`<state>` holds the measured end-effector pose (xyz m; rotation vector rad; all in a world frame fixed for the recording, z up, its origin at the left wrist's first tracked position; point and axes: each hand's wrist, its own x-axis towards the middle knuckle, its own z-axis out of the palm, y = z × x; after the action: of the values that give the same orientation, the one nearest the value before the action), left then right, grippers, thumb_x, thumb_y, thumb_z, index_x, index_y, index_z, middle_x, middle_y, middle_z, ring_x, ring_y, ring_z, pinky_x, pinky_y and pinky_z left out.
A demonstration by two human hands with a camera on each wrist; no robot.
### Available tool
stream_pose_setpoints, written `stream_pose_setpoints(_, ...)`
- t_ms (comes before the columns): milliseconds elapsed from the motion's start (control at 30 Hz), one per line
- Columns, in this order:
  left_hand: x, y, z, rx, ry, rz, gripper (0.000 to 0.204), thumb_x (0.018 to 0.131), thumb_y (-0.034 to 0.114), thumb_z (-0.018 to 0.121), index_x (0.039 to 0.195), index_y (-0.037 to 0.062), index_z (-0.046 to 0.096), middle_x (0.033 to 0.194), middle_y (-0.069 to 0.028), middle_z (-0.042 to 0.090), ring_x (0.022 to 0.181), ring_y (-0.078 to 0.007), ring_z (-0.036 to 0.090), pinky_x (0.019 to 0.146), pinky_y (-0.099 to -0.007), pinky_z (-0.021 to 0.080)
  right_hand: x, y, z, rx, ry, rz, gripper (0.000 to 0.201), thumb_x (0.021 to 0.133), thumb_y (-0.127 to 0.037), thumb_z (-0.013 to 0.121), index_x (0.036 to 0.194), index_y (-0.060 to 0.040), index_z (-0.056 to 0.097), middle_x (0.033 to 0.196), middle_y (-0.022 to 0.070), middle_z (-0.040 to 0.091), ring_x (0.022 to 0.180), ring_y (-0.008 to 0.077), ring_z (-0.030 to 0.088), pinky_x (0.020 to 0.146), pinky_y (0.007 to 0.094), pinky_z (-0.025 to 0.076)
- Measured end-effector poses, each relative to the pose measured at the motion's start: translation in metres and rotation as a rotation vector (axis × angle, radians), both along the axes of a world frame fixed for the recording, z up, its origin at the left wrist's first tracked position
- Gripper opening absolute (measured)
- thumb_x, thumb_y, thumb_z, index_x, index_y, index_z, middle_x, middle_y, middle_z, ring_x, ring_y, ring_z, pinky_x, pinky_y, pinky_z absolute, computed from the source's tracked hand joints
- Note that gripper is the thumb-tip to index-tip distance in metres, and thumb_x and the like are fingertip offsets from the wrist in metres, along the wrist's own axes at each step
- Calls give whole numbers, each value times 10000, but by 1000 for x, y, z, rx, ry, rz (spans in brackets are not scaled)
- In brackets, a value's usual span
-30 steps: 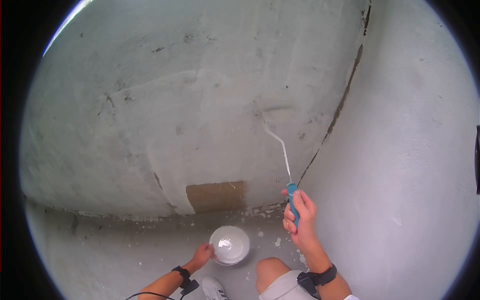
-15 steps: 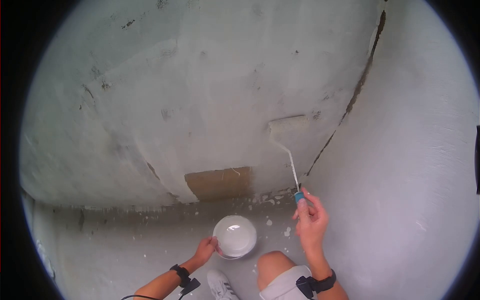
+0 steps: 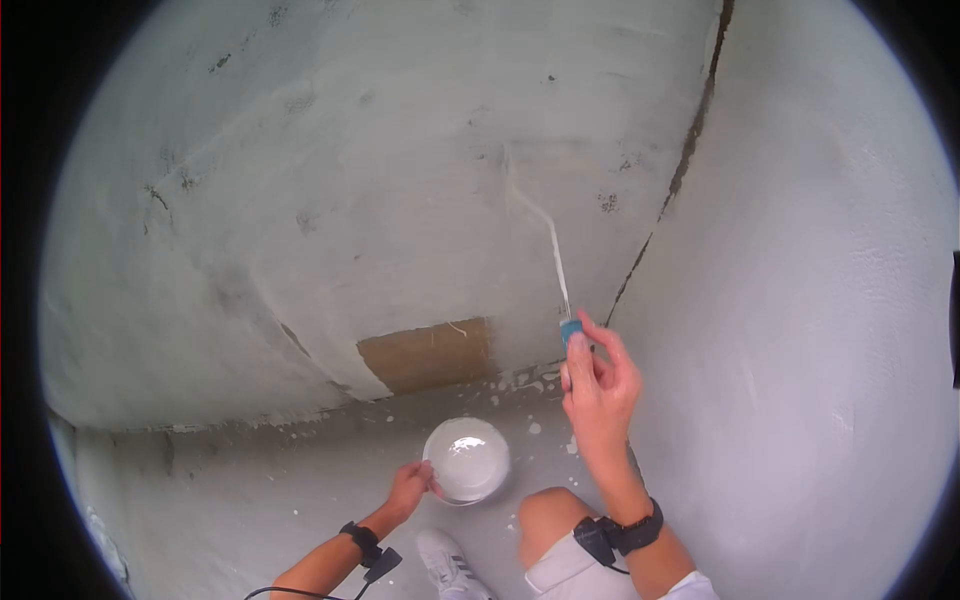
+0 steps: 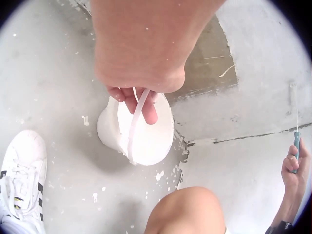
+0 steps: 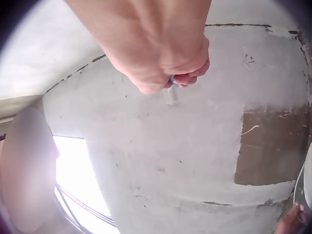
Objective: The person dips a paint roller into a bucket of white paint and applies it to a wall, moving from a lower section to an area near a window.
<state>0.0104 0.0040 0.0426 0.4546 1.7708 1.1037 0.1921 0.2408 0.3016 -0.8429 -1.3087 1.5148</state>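
My right hand (image 3: pixel 603 400) grips the blue handle (image 3: pixel 571 332) of a paint roller, whose white-coated wire frame (image 3: pixel 555 245) reaches up the wall. The pale roller head lies against the wall and almost blends into it. In the left wrist view the roller's handle (image 4: pixel 296 141) sits upright in the right fist. My left hand (image 3: pixel 410 487) is at the near left edge of a white bucket (image 4: pixel 107 129), fingers hooked round its white bail (image 4: pixel 131 134) at the rim. Glossy white paint (image 3: pixel 466 460) shows inside the bucket. The back of each hand hides part of its own grip in the wrist views.
A brown unpainted patch (image 3: pixel 428 357) marks the foot of the grey-white wall (image 3: pixel 300 180). A dark crack (image 3: pixel 690 150) runs down the corner beside the right-hand wall (image 3: pixel 780 300). Paint spots dot the floor (image 3: pixel 300 480). A knee (image 3: pixel 550 515) and a white shoe (image 3: pixel 450 565) are close to the bucket.
The roller first came down the wall, then went back up, higher than before, with my right hand rising too. My left hand stays at the bucket's edge. The head view has shifted slightly.
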Motion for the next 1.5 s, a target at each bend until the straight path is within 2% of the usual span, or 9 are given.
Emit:
stream_pose_setpoints(100, -4, -3, -3, -2, 13, -17, 352, 1016, 293, 412, 929, 8, 599, 725, -100, 685, 748, -145, 591, 731, -295, 450, -7, 7, 22, 100, 59, 4, 346, 973, -231, 605, 1237, -9, 586, 658, -2, 540, 510, 33, 411, 458, 206, 315)
stream_pose_setpoints(233, -2, 2, -4, 17, 21, -18, 368, 1020, 289, 397, 951, -14, 594, 729, -114, 686, 748, -153, 600, 735, -301, 459, 17, 4, 50, 47, 33, 119, 366, 973, -219, 597, 1272, -18, 531, 666, 9, 536, 436, 33, 368, 408, 208, 284)
stream_pose_setpoints(600, -7, 1, -28, 25, 126, -13, 409, 1020, 279, 347, 958, -45, 589, 739, -134, 692, 725, -200, 622, 745, -326, 485, 72, -18, -14, 59, -112, 267, 466, 954, -190, 608, 1345, -7, 431, 754, 67, 574, 443, 47, 407, 414, 197, 323)
stream_pose_setpoints(667, -7, 1, -36, 35, 151, -4, 397, 1016, 270, 354, 955, -44, 590, 732, -137, 691, 709, -201, 626, 730, -330, 492, 72, -21, -28, 104, -151, 287, 472, 968, -208, 593, 1355, -6, 414, 820, 84, 595, 440, 59, 423, 418, 211, 345)
stream_pose_setpoints(767, -4, -1, -34, 96, 65, 30, 381, 1014, 263, 361, 954, -37, 589, 730, -133, 689, 693, -198, 628, 709, -331, 502, 49, -26, -25, 45, -59, 265, 437, 981, -221, 573, 1330, -7, 420, 882, 94, 601, 436, 70, 430, 421, 217, 352)
stream_pose_setpoints(867, -2, -2, -29, 49, 98, 4, 378, 1018, 267, 365, 950, -28, 590, 736, -131, 686, 687, -197, 629, 698, -329, 508, 34, -17, -42, -24, -102, 358, 396, 992, -230, 555, 1290, 0, 429, 929, 102, 603, 415, 75, 419, 402, 219, 335)
stream_pose_setpoints(1067, 0, -5, -23, 100, 119, -2, 389, 1023, 281, 356, 949, -28, 580, 740, -134, 690, 697, -204, 639, 711, -336, 511, 10, -31, -58, -147, 13, 234, 351, 993, -229, 556, 1224, 24, 480, 798, 85, 603, 384, 58, 371, 357, 220, 274)
stream_pose_setpoints(1267, 0, -2, -28, 67, 122, -14, 399, 1023, 285, 339, 950, -32, 570, 745, -138, 693, 739, -208, 642, 754, -350, 504, -11, -36, -45, 53, -78, 66, 302, 986, -196, 569, 1187, 28, 536, 652, 37, 550, 420, 30, 350, 361, 204, 249)
stream_pose_setpoints(1500, -1, -2, -17, 78, 100, 1, 376, 1020, 270, 356, 966, -34, 570, 752, -126, 691, 748, -196, 634, 769, -335, 488, -29, -51, -10, -88, 71, 111, 314, 984, -208, 578, 1233, -21, 540, 672, 1, 507, 502, 32, 390, 375, 209, 259)
